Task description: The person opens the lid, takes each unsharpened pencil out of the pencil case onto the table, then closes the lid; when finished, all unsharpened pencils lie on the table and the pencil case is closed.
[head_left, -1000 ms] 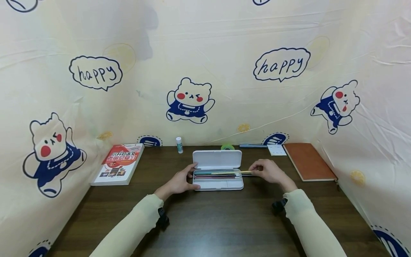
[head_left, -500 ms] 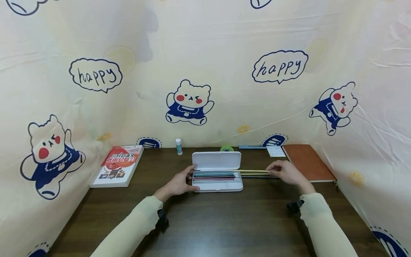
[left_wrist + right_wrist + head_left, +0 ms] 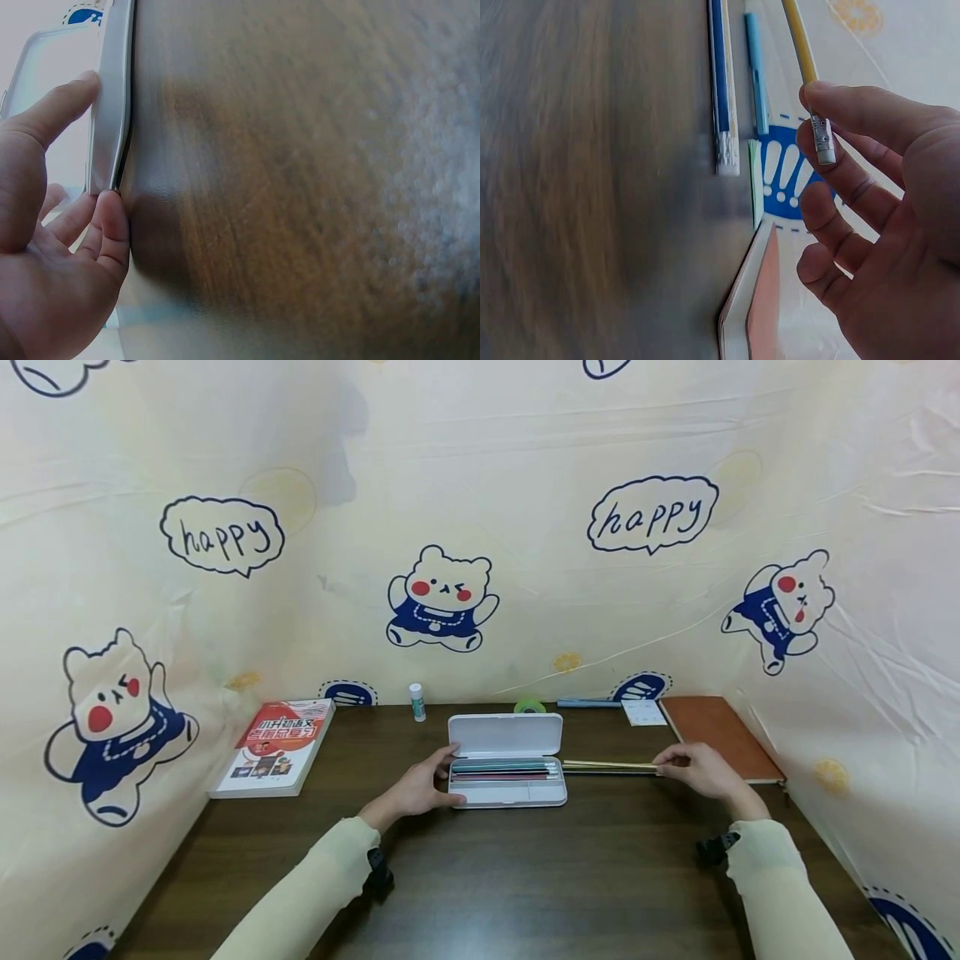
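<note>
A white pencil case [image 3: 510,793] lies with its lid [image 3: 506,735] raised and several pencils [image 3: 502,768] inside. My left hand [image 3: 416,787] grips its left end, thumb at the front edge and fingertips at the end wall; the left wrist view shows the thumb on the rim. To the right of the case, my right hand [image 3: 701,770] pinches a yellow pencil [image 3: 798,37] between thumb and index finger, close to its eraser end [image 3: 823,142]. Below that pencil, a blue pencil [image 3: 720,67] and others lie side by side on the table.
A book [image 3: 277,747] lies at the back left, near an upright glue stick [image 3: 417,703]. Behind the case are green tape [image 3: 530,706] and a blue pen [image 3: 588,702]. A white card [image 3: 643,712] and brown notebook [image 3: 720,739] lie back right.
My right hand has moved right, away from the case, drawing the yellow pencil out over the table beside it. My left hand has stayed on the case.
</note>
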The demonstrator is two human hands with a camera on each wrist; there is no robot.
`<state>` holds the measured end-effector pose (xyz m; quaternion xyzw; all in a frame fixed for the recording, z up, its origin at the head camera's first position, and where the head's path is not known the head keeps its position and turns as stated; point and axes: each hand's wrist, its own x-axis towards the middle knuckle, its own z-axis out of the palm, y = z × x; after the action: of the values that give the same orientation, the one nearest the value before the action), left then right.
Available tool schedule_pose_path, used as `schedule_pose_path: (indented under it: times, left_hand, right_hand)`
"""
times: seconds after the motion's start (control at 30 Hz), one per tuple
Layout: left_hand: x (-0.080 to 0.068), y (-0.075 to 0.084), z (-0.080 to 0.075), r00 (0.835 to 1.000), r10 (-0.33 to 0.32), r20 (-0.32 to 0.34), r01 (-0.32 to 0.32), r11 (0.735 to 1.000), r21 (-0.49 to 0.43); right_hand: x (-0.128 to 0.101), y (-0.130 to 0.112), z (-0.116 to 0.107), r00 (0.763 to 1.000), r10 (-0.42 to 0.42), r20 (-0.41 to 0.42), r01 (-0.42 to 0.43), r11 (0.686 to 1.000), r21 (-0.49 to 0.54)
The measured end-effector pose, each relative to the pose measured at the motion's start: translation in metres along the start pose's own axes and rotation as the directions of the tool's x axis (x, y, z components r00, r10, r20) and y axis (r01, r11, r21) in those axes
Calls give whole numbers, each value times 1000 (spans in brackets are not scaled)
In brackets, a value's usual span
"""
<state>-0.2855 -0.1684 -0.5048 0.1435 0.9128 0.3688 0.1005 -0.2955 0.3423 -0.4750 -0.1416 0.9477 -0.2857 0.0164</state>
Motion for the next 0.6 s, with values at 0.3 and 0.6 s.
schedule_pose_path:
  times: [0.3, 0.6]
  left_hand:
    - [-1, 0, 1, 1000, 6, -7, -5, 1000, 6]
    - [-1, 1, 1, 1000, 0, -3, 0, 1000, 6]
  right_hand:
    - [-2, 9, 4, 1000, -6, 27, 7, 999, -33]
    - [1, 11, 14, 998, 28, 55, -23, 997, -74]
